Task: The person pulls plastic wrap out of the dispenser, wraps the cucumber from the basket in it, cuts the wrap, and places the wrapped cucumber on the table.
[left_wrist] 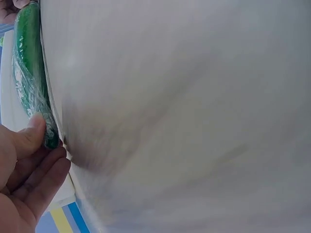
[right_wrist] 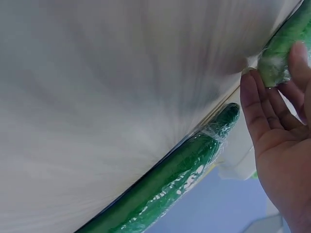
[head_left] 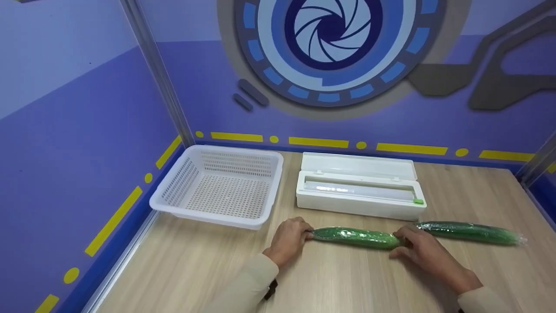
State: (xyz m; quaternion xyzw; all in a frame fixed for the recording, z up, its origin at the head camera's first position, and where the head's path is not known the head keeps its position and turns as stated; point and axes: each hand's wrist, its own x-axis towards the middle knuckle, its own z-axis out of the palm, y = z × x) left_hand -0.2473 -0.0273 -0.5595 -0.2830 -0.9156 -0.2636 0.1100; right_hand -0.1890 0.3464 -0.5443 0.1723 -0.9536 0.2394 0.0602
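Observation:
A cucumber [head_left: 356,237] in clear plastic wrap lies crosswise on the table, with a hand at each end. My left hand [head_left: 290,240] pinches its left tip; in the left wrist view the thumb presses the crinkled film [left_wrist: 34,99] there, the fingers behind. At the paler right end, my right hand [head_left: 428,254] holds it between thumb and fingers, as the right wrist view also shows. Beyond that hand lies a second wrapped cucumber [head_left: 473,233], darker green, its near end partly behind the right hand in the head view. Film bunches at its far right tip.
Behind the cucumbers stands a white cling film box [head_left: 358,207], lid [head_left: 358,164] raised, a roll [head_left: 360,190] inside and a green slider [head_left: 418,201] at its right. A white perforated basket [head_left: 217,219] sits to the left. Blue walls [head_left: 200,91] bound the wooden table [head_left: 347,282].

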